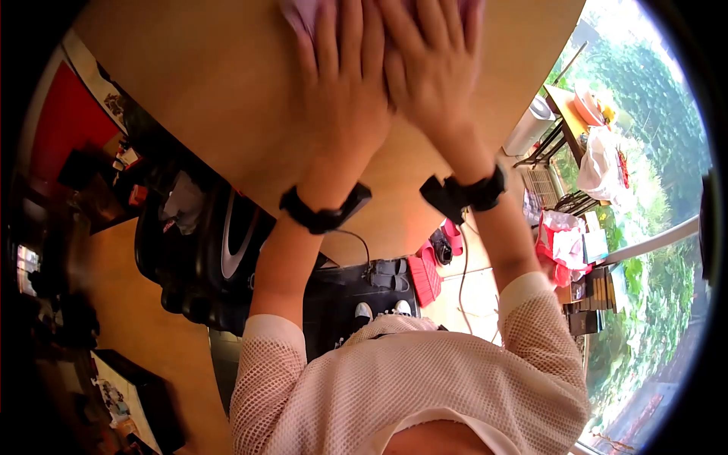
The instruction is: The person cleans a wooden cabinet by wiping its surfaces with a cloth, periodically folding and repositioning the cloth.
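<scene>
My left hand (346,91) lies flat with its fingers stretched out over a pinkish-purple cloth (305,10) at the top of the view. Beside it, my right hand (438,72) presses on the same cloth, its fingers spread and straight. The hands almost touch at the thumbs. Most of the cloth is covered by the fingers or cut off by the frame's upper edge. Under both hands stretches a broad, smooth wood-coloured surface (220,83). Each wrist wears a black band with a small box, and a thin cable hangs down from each.
A black padded chair (201,250) stands on the left. Slippers (389,274), a red dustpan-like item (425,279) and loose cables lie on the floor near my feet. On the right, a small table (565,106) with a basin and bags stands by the window.
</scene>
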Action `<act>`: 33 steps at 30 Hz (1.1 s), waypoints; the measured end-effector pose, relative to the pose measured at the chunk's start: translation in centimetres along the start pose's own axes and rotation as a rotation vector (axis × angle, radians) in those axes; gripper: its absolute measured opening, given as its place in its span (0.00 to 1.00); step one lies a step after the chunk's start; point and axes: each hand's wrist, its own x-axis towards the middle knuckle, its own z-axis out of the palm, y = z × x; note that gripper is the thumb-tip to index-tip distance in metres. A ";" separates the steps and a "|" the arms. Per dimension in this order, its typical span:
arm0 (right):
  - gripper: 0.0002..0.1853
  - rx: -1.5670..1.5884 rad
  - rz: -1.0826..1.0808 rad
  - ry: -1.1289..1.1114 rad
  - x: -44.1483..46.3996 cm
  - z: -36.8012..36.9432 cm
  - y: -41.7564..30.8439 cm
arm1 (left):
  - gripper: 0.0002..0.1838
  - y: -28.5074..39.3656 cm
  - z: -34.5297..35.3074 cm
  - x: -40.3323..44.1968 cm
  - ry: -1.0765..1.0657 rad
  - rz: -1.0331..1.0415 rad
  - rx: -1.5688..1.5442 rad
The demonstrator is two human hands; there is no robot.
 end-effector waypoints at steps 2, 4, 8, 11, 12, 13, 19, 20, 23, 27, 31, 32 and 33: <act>0.25 -0.010 0.150 -0.037 -6.6 0.9 -2.0 | 0.27 1.1 3.5 -6.7 -0.025 -0.007 0.083; 0.24 -0.007 0.322 -0.077 -16.2 2.6 -4.3 | 0.25 3.2 8.1 -15.2 0.049 -0.041 0.098; 0.26 0.022 0.413 -0.135 -26.0 3.4 -5.4 | 0.23 4.6 8.7 -20.5 -0.142 0.101 0.019; 0.26 0.053 0.347 -0.118 -18.4 1.2 -2.2 | 0.24 4.9 6.3 -13.9 -0.154 0.086 -0.070; 0.26 0.053 0.334 -0.099 -14.7 0.2 -0.7 | 0.25 5.1 5.4 -10.3 -0.111 0.076 -0.093; 0.26 0.030 0.303 -0.078 -11.2 -0.9 0.7 | 0.26 5.4 4.5 -6.9 -0.072 0.067 -0.118; 0.26 0.050 0.121 -0.020 -3.2 -4.2 5.9 | 0.25 8.2 3.9 2.0 0.134 0.007 -0.134; 0.26 0.021 0.152 -0.014 -4.5 -4.1 6.3 | 0.25 8.9 5.0 0.6 0.103 0.043 -0.080; 0.26 -0.058 0.273 -0.009 -13.7 -2.2 6.6 | 0.25 10.7 7.8 -4.9 0.036 0.160 0.014; 0.26 -0.045 0.407 -0.183 -21.0 -3.5 5.0 | 0.24 13.2 9.3 -11.0 -0.089 0.221 -0.029; 0.27 -0.074 0.413 -0.237 -19.4 -4.7 5.9 | 0.27 13.0 9.1 -8.9 -0.120 0.313 0.060; 0.27 -0.089 0.404 -0.213 -18.0 -4.2 6.8 | 0.28 12.6 9.4 -7.2 -0.043 0.334 0.038; 0.27 -0.082 0.411 -0.184 -15.1 -4.7 7.0 | 0.28 12.2 8.1 -4.2 -0.026 0.352 0.084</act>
